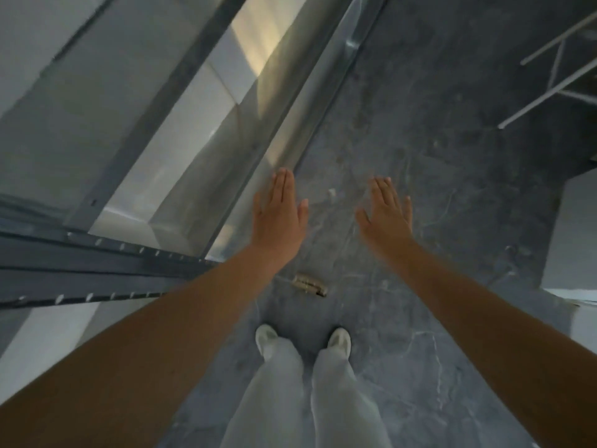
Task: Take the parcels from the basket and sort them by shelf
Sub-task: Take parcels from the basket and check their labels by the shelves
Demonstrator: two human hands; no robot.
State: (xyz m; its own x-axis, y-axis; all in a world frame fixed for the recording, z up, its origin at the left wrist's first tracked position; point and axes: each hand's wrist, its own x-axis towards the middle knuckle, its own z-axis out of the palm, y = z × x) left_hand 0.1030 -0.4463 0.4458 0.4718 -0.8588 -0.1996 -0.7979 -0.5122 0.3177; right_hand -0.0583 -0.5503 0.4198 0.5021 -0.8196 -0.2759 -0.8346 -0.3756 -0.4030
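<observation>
- The fingers of the left hand (277, 215) were straight and close together, with the thumb out to the side. They held nothing.
- The fingers of the right hand (386, 215) were straight too, spread a little apart. They also held nothing.
- Both hands were flat with the palms down, side by side but apart, and both bare arms reached forward.
- The left fingertips showed right at the bottom edge of the shelf (97, 250). I could not tell if they touched it.
- The shelf stood on the left, with a dark bar full of little holes. Pale boxy shapes (200, 130) sat inside it, too blurry to tell if they were parcels.
- A small tan thing (310, 285) lay on the grey floor (436, 156), between the hands and the white shoes (266, 341).
- Light trousers (281, 399) hung over the shoes.
- A thin metal rack (549, 88) stood far off at the top right, and a white block (575, 240) sat at the right edge.
</observation>
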